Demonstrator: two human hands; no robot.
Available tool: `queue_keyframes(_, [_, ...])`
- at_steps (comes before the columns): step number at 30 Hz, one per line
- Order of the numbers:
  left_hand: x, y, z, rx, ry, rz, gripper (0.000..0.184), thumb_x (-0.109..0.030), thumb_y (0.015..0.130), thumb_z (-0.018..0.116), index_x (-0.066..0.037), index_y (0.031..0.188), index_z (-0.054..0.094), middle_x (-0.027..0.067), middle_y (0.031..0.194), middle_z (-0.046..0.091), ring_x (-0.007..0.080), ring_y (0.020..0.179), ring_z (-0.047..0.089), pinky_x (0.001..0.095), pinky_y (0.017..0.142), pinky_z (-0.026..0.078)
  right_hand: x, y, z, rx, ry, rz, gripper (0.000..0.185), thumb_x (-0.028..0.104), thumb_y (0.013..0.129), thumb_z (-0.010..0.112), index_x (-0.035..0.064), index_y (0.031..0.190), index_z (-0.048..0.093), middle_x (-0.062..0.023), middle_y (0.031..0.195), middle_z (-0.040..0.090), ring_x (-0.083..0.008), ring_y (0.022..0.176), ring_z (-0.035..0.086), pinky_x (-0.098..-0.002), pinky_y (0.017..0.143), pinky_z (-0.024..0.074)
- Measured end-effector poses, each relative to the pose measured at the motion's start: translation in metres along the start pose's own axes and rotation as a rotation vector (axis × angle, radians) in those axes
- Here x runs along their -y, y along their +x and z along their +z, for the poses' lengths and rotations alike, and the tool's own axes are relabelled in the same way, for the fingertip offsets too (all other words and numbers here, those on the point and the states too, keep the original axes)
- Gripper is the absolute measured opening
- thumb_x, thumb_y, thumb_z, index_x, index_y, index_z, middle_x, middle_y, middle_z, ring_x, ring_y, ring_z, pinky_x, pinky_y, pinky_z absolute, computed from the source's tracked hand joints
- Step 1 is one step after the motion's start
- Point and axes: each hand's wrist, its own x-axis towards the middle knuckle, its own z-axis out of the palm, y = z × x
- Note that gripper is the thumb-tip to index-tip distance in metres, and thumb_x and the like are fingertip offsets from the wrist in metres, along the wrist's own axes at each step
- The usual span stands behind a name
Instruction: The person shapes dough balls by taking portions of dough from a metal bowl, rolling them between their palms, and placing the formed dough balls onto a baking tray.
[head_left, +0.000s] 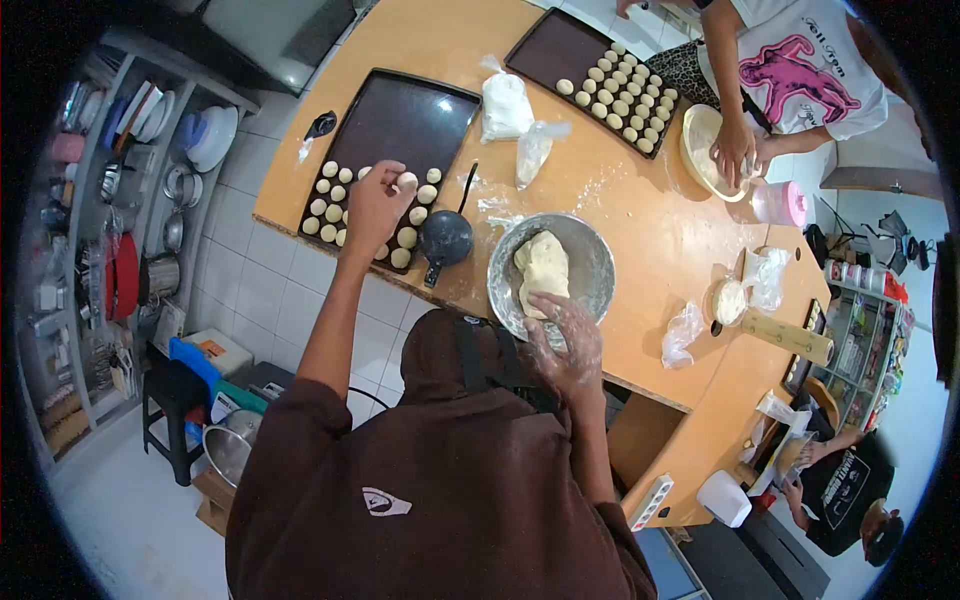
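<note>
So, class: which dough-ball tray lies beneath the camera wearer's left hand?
The leftmost tray, beside the round black utensil: the left hand is over its filled end. The other tray, near the co-worker's bowl, lies away from it.

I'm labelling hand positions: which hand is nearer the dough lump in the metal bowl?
Right. The right hand is at the near end of the dough lump, over the bowl; the left hand is away over a tray, holding a dough ball.
</note>
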Motion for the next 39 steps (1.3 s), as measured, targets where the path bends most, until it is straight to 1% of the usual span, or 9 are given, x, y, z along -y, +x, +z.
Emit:
queue_keyframes(2, [0.009,0.019,0.004,-0.007,0.165,0.046,0.028,-0.016,0.081,0.072,-0.003,0.106,0.066,0.0137,0.093,0.069,0.0239,0.081,0.067,0.0347,0.071,0.051,-0.007,-0.017,0.0,-0.024,0.0,0.058,0.031,0.004,0.079,0.072,0.0049,0.11,0.066,-0.0135,0.107,0.069,-0.0322,0.098,0.065,-0.0395,0.084,0.0503])
queue_keyframes(3, [0.006,0.027,0.004,0.057,0.34,0.023,0.026,-0.016,0.083,0.07,-0.001,0.103,0.064,0.0112,0.091,0.068,0.0222,0.082,0.064,0.0342,0.074,0.051,-0.011,-0.024,0.0,-0.015,-0.003,0.095,0.03,0.004,0.08,0.072,0.0047,0.109,0.066,-0.0139,0.107,0.069,-0.0324,0.098,0.065,-0.0397,0.084,0.0504])
queue_keyframes(9, [0.027,0.05,0.014,0.14,0.651,0.273,0.029,-0.019,0.081,0.067,-0.001,0.103,0.068,0.0131,0.09,0.067,0.0322,0.093,0.06,0.043,0.087,0.048,-0.026,-0.045,-0.002,-0.033,-0.004,0.182,0.024,0.005,0.082,0.071,0.0031,0.106,0.067,-0.0161,0.104,0.069,-0.0333,0.097,0.066,-0.0408,0.084,0.0513])
queue_keyframes(15, [0.044,0.058,0.02,0.067,0.604,0.385,0.03,-0.017,0.08,0.066,-0.004,0.107,0.069,0.0159,0.104,0.063,0.0335,0.1,0.06,0.0436,0.088,0.048,-0.039,-0.054,-0.007,-0.06,-0.055,0.296,0.02,0.009,0.085,0.069,0.0038,0.104,0.068,-0.0157,0.103,0.07,-0.033,0.095,0.066,-0.042,0.085,0.0511])
queue_keyframes(18, [0.036,0.056,0.022,0.102,0.472,0.249,0.027,-0.013,0.082,0.065,-0.002,0.107,0.068,0.0164,0.108,0.06,0.0335,0.1,0.06,0.0423,0.089,0.048,-0.051,-0.059,-0.005,-0.072,-0.055,0.317,0.019,0.009,0.085,0.069,0.0042,0.104,0.068,-0.0156,0.102,0.07,-0.0326,0.094,0.066,-0.0417,0.085,0.0511])
queue_keyframes(23, [0.041,0.056,0.022,0.152,0.384,0.276,0.026,-0.007,0.082,0.064,0.0,0.107,0.067,0.0157,0.108,0.059,0.0329,0.103,0.059,0.0398,0.088,0.048,-0.052,-0.057,-0.005,-0.08,-0.006,0.356,0.018,0.006,0.086,0.067,0.0052,0.104,0.068,-0.0144,0.103,0.069,-0.0317,0.096,0.066,-0.0413,0.086,0.0509])
queue_keyframes(27, [0.042,0.053,0.025,0.154,0.375,0.311,0.026,-0.006,0.081,0.065,0.001,0.106,0.067,0.0157,0.107,0.059,0.0327,0.103,0.059,0.0398,0.089,0.048,-0.053,-0.049,-0.002,-0.095,-0.079,0.248,0.018,0.005,0.086,0.067,0.0046,0.104,0.068,-0.0142,0.107,0.069,-0.0313,0.099,0.066,-0.041,0.087,0.0511])
queue_keyframes(33, [0.056,0.061,0.029,0.153,0.489,0.333,0.027,-0.003,0.078,0.066,0.001,0.105,0.067,0.0154,0.105,0.06,0.0325,0.104,0.058,0.0403,0.092,0.047,-0.05,-0.049,0.003,-0.09,-0.085,0.267,0.019,0.004,0.085,0.067,0.0044,0.104,0.068,-0.0145,0.114,0.066,-0.0326,0.105,0.063,-0.0419,0.091,0.0498])
queue_keyframes(39, [0.06,0.063,0.028,0.123,0.43,0.423,0.028,-0.007,0.08,0.066,0.001,0.106,0.067,0.0175,0.108,0.062,0.0336,0.104,0.06,0.0398,0.092,0.047,-0.054,-0.055,0.002,-0.146,-0.177,0.245,0.022,0.003,0.083,0.069,0.0053,0.105,0.069,-0.014,0.122,0.062,-0.0338,0.114,0.057,-0.0451,0.097,0.0458])
